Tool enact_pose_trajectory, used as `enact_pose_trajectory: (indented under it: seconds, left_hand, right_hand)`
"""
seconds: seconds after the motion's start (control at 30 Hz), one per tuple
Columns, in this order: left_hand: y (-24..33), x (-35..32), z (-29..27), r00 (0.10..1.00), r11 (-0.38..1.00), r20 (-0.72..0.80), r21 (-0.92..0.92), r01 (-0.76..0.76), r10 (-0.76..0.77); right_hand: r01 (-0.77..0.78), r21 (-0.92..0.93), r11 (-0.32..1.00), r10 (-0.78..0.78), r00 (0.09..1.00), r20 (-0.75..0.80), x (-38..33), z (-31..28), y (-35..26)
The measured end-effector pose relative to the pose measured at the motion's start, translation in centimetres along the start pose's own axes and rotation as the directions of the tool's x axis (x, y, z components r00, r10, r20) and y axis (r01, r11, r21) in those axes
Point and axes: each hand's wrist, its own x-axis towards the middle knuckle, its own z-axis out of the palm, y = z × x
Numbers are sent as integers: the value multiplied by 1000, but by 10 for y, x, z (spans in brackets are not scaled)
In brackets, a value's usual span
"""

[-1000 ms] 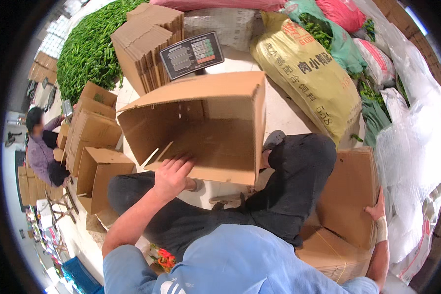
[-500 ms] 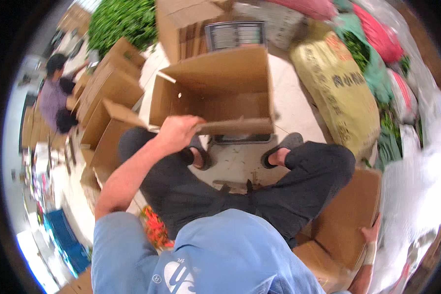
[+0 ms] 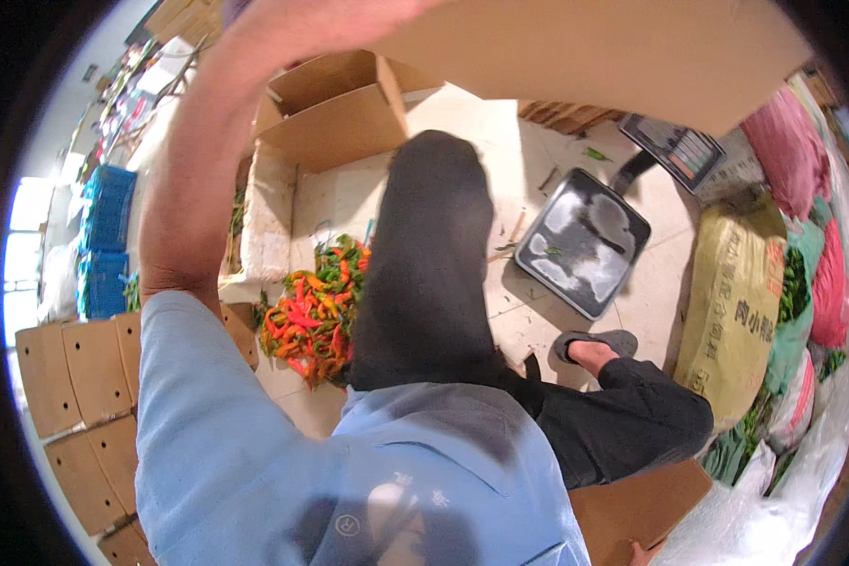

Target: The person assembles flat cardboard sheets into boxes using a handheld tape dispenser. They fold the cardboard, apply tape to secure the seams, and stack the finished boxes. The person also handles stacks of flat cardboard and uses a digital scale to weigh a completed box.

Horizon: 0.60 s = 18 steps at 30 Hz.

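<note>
Box [image 3: 613, 52] has left the scale [image 3: 585, 247], uncovering its corners; I cannot tell how closed my left hand's [image 3: 373, 19] or right hand's [image 3: 642, 553] grip is.

A: How is the light?
B: Bright overall. The pale tiled floor [image 3: 514, 179] shines, and a patch at the left rim is burnt out to white.
A: Shadows?
B: A dark one hugs the lower-left side of the scale platform [image 3: 590, 245]; others darken the light-blue shirt [image 3: 424, 472]. The clear plastic sheeting [image 3: 825, 434] at right glares.
A: Is it sharp?
B: Partly. The left forearm [image 3: 193, 170] looks smeared and the large cardboard carton [image 3: 594, 57] overhead soft, while the red and green chillies [image 3: 316, 311] read fairly crisply.
A: And the edges?
B: Black corners, bluish fringing, and stacked boxes [image 3: 94, 368] bowing along the left rim.
</note>
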Motion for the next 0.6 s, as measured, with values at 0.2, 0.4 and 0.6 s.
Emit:
enact_pose_trajectory:
  seconds: [0.2, 0.4, 0.6]
  left_hand:
    - [-48, -98, -34, 919, 931, 200, -65, 358, -339]
    - [-102, -204, 28, 820, 857, 331, -62, 512, -466]
    - [-154, -278, 111, 751, 834, 365, 203, 513, -551]
  right_hand:
    - [-76, -119, 990, 83, 995, 58, 34, 48, -53]
    - [-88, -149, 985, 101, 992, 78, 40, 64, -71]
    - [-92, -146, 985, 106, 990, 90, 42, 66, -75]
